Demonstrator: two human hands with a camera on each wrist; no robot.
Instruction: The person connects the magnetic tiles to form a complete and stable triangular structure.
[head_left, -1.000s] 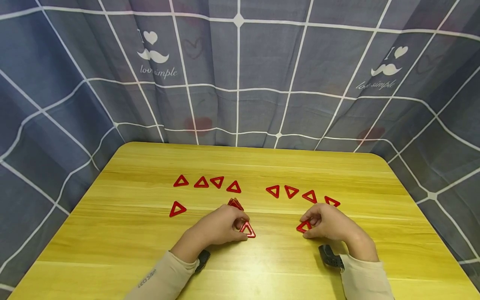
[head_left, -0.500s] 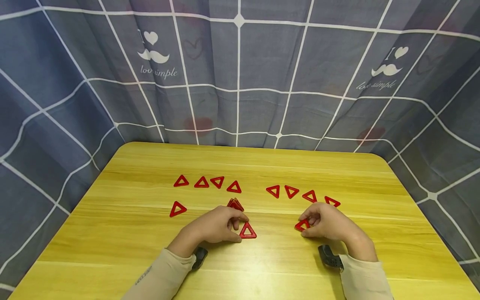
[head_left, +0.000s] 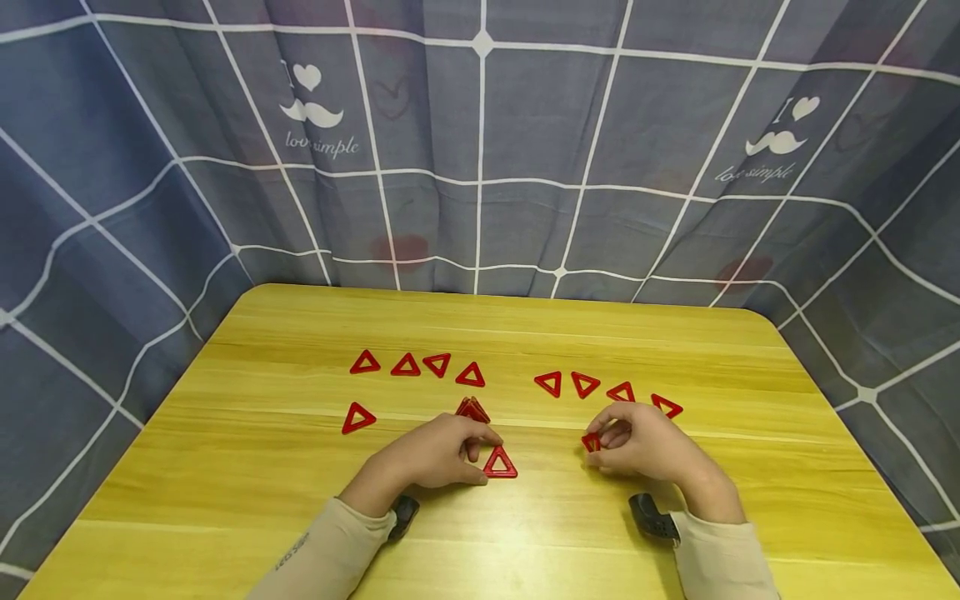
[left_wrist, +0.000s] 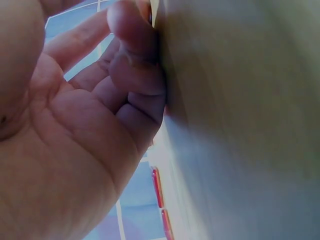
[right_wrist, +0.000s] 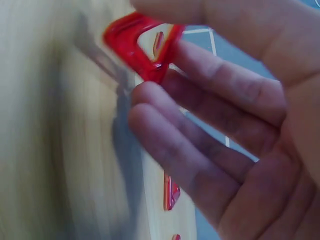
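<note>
In the head view my left hand (head_left: 435, 450) rests on the table, its index finger and thumb at the left edge of a flat red plastic triangle (head_left: 512, 472). Whether they touch it is hard to tell, and that triangle does not show in the left wrist view. My right hand (head_left: 645, 442) pinches a second red plastic triangle (right_wrist: 127, 42) between thumb and fingers. This one is tilted up, with its open centre visible in the right wrist view. Just beyond my left hand lies a small red cluster of triangles (head_left: 471, 409), partly overlapping.
Several loose red triangles lie in a row across the wooden table (head_left: 540, 542), among them a left triangle (head_left: 375, 365) and a right triangle (head_left: 560, 385). A single triangle (head_left: 367, 419) sits apart at left. A grey checked curtain (head_left: 525, 225) hangs behind the table.
My left thumb and index finger have drawn back from the nearer triangle, which lies flat. My right hand has shifted slightly left and tilted its triangle up.
</note>
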